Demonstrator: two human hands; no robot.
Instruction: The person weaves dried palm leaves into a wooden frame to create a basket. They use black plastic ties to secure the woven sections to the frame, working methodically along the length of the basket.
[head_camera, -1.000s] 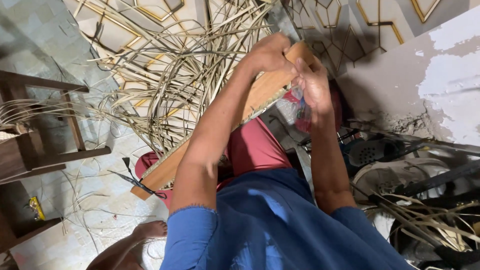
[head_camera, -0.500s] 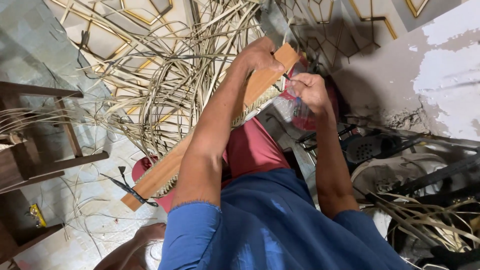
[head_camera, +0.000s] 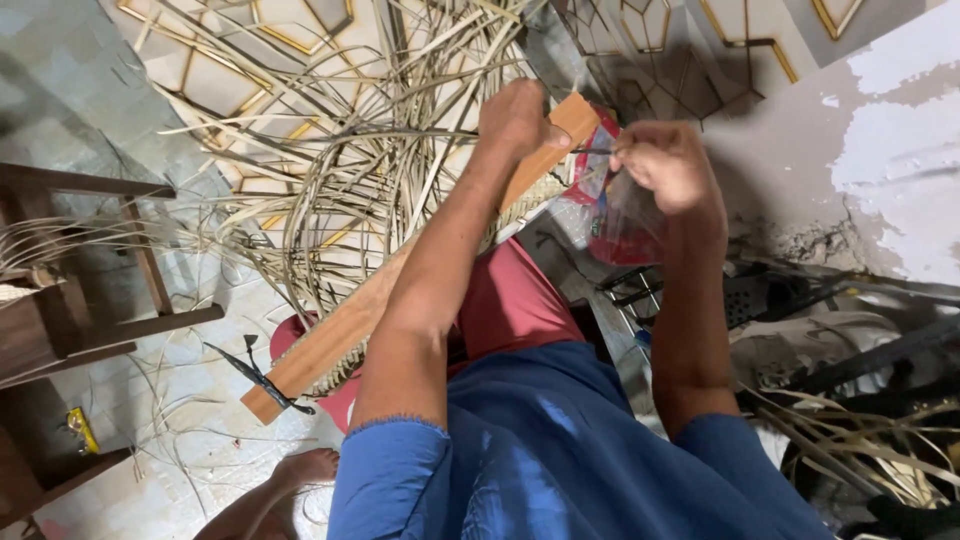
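Right now the long wooden board (head_camera: 400, 290) lies slantwise across the person's lap, its long axis running from the low end near the floor at lower left up to the far end at upper right, where both hands meet. The left hand (head_camera: 515, 118) is closed over that far end, fingers curled down on the wood and pinning it. The right hand (head_camera: 668, 165) sits just beside it, fingers pinched shut on a thin dark pin or nail-like piece (head_camera: 592, 151) that points sideways toward the board's end; what exactly it is I cannot tell. By the look of it, the step in hand is fixing or working something at the board's upper end, and the next move would call for a steady left hold and a fine, aimed push from the right. Woven cane edging (head_camera: 520, 200) hangs along the board's underside. Loose cane strips (head_camera: 380, 130) fan out over the patterned floor (head_camera: 200, 60) beyond, a red plastic bag (head_camera: 620, 215) lies under the right hand, and a wooden stool frame (head_camera: 80, 300) stands at left.
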